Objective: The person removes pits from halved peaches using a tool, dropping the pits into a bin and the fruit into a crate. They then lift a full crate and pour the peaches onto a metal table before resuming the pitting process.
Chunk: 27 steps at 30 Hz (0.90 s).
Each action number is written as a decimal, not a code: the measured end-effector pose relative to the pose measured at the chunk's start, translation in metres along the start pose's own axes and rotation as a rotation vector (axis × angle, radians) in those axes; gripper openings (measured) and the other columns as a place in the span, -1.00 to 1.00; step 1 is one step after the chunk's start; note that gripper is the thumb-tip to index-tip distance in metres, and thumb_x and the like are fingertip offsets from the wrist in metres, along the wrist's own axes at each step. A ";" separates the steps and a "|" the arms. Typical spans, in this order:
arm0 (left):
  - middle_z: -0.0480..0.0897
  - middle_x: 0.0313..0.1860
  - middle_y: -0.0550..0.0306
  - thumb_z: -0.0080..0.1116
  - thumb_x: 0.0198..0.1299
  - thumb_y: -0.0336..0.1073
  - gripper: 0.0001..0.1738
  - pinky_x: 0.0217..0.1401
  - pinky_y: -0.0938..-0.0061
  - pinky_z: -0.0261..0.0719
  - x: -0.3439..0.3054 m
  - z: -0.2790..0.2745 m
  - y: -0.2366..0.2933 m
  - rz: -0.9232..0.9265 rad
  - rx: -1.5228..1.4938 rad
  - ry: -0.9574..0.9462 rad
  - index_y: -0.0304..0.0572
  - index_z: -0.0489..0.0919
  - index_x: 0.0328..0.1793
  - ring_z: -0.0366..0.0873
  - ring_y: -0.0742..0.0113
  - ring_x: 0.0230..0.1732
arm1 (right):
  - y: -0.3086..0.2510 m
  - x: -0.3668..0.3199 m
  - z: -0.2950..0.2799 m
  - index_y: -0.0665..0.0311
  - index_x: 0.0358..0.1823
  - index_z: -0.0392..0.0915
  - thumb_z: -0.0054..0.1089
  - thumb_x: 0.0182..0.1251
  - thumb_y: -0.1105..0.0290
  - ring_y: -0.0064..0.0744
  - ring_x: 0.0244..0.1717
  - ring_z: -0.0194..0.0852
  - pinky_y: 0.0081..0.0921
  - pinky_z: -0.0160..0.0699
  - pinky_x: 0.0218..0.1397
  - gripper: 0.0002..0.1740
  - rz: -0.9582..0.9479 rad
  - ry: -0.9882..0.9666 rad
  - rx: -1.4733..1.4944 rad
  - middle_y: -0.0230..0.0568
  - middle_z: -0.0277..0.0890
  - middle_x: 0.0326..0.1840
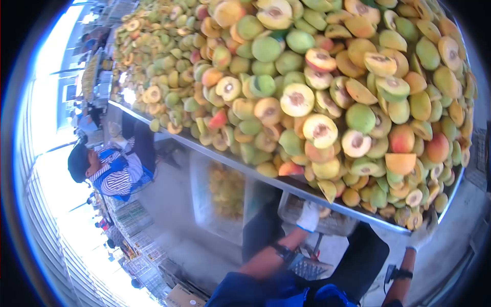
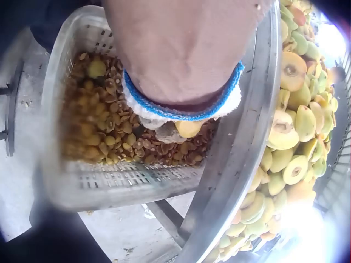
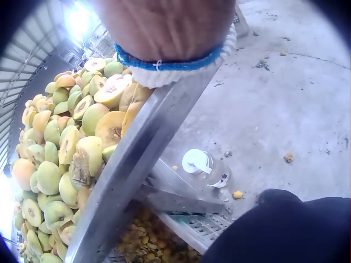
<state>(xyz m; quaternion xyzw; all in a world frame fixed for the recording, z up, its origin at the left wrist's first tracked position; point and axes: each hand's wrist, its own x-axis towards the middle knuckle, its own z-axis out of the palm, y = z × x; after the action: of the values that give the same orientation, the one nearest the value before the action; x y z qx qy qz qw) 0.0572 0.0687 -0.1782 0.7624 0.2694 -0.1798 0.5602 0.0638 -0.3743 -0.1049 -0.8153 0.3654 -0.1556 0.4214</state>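
Cut peach halves (image 1: pixel 296 100) are heaped high on a metal-rimmed table (image 1: pixel 230 162). My left hand (image 1: pixel 308 216), in a white knitted glove with a blue cuff, is below the near rim and over a plastic crate (image 2: pixel 137 189). Beside its gloved fingers (image 2: pixel 167 131) shows a yellow peach piece (image 2: pixel 189 128), which the hand seems to grip. Peach pits (image 2: pixel 173 150) and small yellow pieces lie in the crate. My right hand (image 1: pixel 423 233), gloved alike, is at the table's near right corner; its fingers are hidden behind the rim in the right wrist view, and I cannot tell their hold.
A person in a striped shirt and blue apron (image 1: pixel 120 171) is along the table to the left. A container of yellow fruit (image 1: pixel 225 192) stands below the rim. On the floor are a white-capped bottle (image 3: pixel 198 162) and stray scraps (image 3: pixel 237 194).
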 end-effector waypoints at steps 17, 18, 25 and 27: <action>0.60 -0.09 0.13 -0.01 0.52 0.07 -0.54 -0.04 0.44 0.54 -0.018 0.039 0.043 0.014 -0.469 -0.266 -0.22 0.58 0.02 0.48 0.44 -0.14 | -0.003 -0.004 0.001 0.33 0.32 0.49 -0.02 0.60 0.43 -0.34 0.31 0.44 -0.42 0.34 0.44 -0.64 -0.069 0.178 -0.173 -0.17 0.52 0.30; 0.59 -0.10 0.15 0.00 0.52 0.05 -0.56 -0.04 0.47 0.54 -0.020 0.038 0.045 -0.083 -0.540 -0.331 -0.21 0.57 0.03 0.49 0.46 -0.13 | -0.006 -0.006 0.003 0.34 0.31 0.49 -0.01 0.59 0.45 -0.32 0.29 0.46 -0.40 0.38 0.42 -0.65 -0.090 0.180 -0.180 -0.16 0.52 0.28; 0.57 -0.14 0.19 0.03 0.51 -0.11 -0.69 0.01 0.54 0.53 -0.062 0.044 0.048 0.213 -0.642 -0.564 -0.20 0.51 0.10 0.52 0.48 -0.10 | -0.010 -0.011 -0.001 0.31 0.06 0.61 0.22 0.41 0.44 -0.17 0.09 0.58 -0.30 0.52 0.23 -0.76 -0.362 0.291 -0.300 -0.14 0.62 0.00; 0.62 -0.08 0.16 -0.02 0.52 -0.09 -0.70 -0.14 0.54 0.60 -0.058 0.054 0.025 0.458 -0.451 -0.602 -0.14 0.51 0.12 0.57 0.45 -0.14 | -0.006 -0.010 -0.016 0.29 0.09 0.62 0.22 0.41 0.37 -0.24 0.08 0.61 -0.35 0.52 0.21 -0.72 -0.476 0.166 -0.357 -0.10 0.65 0.01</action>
<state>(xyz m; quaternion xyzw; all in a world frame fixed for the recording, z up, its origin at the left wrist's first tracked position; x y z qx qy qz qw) 0.0280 -0.0006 -0.1421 0.5748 -0.0490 -0.2018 0.7915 0.0507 -0.3741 -0.0901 -0.9236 0.2191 -0.2493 0.1917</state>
